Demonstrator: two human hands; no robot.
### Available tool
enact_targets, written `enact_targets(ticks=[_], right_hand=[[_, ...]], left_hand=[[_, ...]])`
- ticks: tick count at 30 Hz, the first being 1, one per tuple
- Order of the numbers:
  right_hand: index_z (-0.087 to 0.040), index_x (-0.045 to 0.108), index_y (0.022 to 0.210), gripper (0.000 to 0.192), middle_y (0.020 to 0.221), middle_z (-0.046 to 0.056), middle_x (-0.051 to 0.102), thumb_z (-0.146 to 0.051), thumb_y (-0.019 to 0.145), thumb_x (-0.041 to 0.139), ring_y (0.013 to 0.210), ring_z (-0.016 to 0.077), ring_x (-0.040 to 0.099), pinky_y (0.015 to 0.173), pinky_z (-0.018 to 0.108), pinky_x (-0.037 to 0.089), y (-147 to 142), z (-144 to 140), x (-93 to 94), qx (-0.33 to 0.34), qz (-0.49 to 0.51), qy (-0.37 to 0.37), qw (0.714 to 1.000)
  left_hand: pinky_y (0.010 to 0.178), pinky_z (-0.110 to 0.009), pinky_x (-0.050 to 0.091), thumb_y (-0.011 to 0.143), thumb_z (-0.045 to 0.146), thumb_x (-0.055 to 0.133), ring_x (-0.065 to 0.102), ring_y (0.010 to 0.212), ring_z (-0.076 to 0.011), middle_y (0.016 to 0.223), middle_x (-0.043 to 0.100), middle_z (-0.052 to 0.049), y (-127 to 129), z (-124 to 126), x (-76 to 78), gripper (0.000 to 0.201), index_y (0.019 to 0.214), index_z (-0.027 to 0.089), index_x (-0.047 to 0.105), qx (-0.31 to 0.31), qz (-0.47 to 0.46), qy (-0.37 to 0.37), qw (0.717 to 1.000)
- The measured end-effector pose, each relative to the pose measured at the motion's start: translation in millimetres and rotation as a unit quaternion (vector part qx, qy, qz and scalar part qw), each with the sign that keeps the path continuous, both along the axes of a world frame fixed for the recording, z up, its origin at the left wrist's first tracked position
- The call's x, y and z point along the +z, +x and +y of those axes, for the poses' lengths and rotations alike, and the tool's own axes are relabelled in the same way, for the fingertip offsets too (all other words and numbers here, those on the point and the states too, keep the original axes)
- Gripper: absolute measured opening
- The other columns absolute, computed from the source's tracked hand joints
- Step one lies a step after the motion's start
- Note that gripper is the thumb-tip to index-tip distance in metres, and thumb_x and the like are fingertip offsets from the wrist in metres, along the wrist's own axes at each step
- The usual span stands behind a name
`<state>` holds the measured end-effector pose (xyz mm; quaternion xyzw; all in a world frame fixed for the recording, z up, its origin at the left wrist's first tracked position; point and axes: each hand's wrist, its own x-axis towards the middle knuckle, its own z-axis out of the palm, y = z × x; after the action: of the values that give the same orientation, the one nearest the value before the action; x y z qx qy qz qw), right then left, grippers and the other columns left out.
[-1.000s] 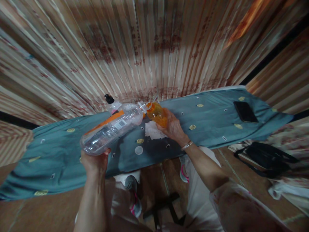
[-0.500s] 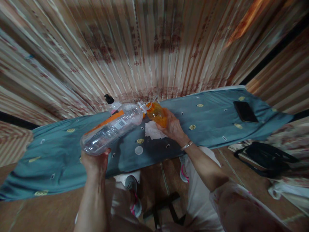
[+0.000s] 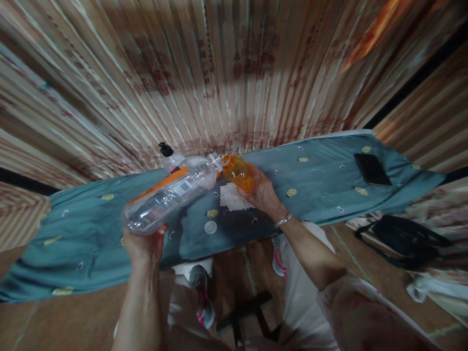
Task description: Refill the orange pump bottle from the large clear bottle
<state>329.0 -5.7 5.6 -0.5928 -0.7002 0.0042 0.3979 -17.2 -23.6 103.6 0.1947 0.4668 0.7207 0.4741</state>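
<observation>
The left hand is closed around the base of a large clear bottle, holding it tipped on its side above the surface. The bottle's neck points to the right and meets the mouth of a small orange bottle. A white barcode label and an orange band show on the clear bottle's side. The right hand grips the orange bottle, fingers wrapped around its lower part, and holds it tilted so that its opening faces the clear bottle's neck; the two openings look to be touching or just beside each other.

The surface is covered with a blue-grey cloth dotted with small yellow and white patterns. Under the two bottles lies a white tissue, and near it, closer to the person, sits a small round white cap. Behind the clear bottle stands a container with a black pump top, mostly hidden. A black phone lies flat well apart on the right end of the cloth. On the floor to the right rests a black bag. A striped curtain hangs behind the surface.
</observation>
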Motion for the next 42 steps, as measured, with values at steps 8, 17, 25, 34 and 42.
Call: enact_targets(ticks=[8, 17, 25, 34, 42], right_hand=[[-0.012, 0.061, 0.183, 0.087, 0.171, 0.035, 0.083, -0.048, 0.111, 0.094, 0.161, 0.0532, 0.084, 0.137, 0.082, 0.072, 2.3, 1.9, -3.1, -0.001, -0.003, 0.004, 1.0], [-0.018, 0.06, 0.183, 0.083, 0.17, 0.03, 0.084, -0.044, 0.112, 0.092, 0.159, 0.0488, 0.085, 0.136, 0.079, 0.074, 0.3, 2.6, -7.5, -0.006, 0.0, 0.026, 1.0], [-0.016, 0.056, 0.187, 0.09, 0.171, 0.033, 0.083, -0.044, 0.11, 0.094, 0.16, 0.052, 0.084, 0.137, 0.084, 0.072, 1.1, 2.0, -5.9, -0.006, -0.01, 0.003, 1.0], [-0.017, 0.057, 0.189, 0.091, 0.173, 0.032, 0.081, -0.044, 0.111, 0.095, 0.163, 0.0505, 0.082, 0.138, 0.081, 0.071, 2.3, 2.3, -8.0, -0.004, -0.014, 0.001, 1.0], [-0.017, 0.06, 0.184, 0.087, 0.171, 0.031, 0.083, -0.043, 0.109, 0.095, 0.16, 0.0502, 0.084, 0.137, 0.081, 0.072, 0.6, 0.3, -0.6, 0.0, -0.009, 0.005, 1.0]], left_hand=[[0.042, -0.024, 0.03, 0.106, 0.03, 0.072, 0.061, 0.062, -0.0208, 0.092, 0.081, -0.009, 1.4, -1.6, 3.5, 0.015, 0.098, 0.024, 0.083, 0.005, -0.003, -0.005, 1.0], [0.045, -0.027, 0.031, 0.099, 0.027, 0.075, 0.063, 0.065, -0.0222, 0.098, 0.085, -0.009, -0.4, -1.7, 1.1, 0.011, 0.101, 0.026, 0.086, 0.001, -0.001, -0.005, 1.0], [0.044, -0.024, 0.03, 0.104, 0.035, 0.082, 0.067, 0.067, -0.0214, 0.102, 0.084, -0.01, -5.4, -0.4, -6.8, 0.011, 0.1, 0.026, 0.084, -0.008, 0.01, 0.022, 1.0], [0.043, -0.024, 0.03, 0.101, 0.029, 0.078, 0.064, 0.068, -0.021, 0.101, 0.087, -0.009, 0.7, -0.4, -0.4, 0.011, 0.107, 0.024, 0.086, 0.009, -0.006, 0.001, 1.0], [0.043, -0.024, 0.028, 0.101, 0.037, 0.08, 0.062, 0.063, -0.0217, 0.087, 0.077, -0.007, -1.2, 1.0, 0.2, 0.012, 0.1, 0.025, 0.081, 0.015, -0.007, -0.004, 1.0]])
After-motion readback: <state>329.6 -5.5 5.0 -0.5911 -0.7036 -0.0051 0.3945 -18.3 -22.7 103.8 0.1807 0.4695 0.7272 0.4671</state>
